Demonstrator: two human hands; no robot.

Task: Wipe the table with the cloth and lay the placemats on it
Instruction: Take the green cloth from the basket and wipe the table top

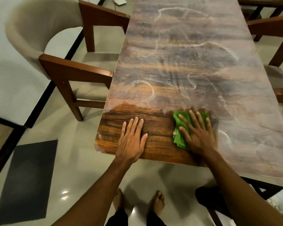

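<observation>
The right hand (196, 133) lies flat, fingers spread, pressing the green cloth (180, 128) on the worktop (186, 62) near its front edge, hiding most of it. The left hand (132, 139) rests flat and empty beside it. A hazy film dulls the far surface.

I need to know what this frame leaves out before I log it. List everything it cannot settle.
- Folded green cloth: its middle lies under the flat right hand in the head view.
- Brown wooden table: far end and right side cut off by the frame edges.
- Placemats: none identifiable; the dark grey rectangle on the floor cannot be told.
- White object on the floor: cut by the top edge, too small.
</observation>
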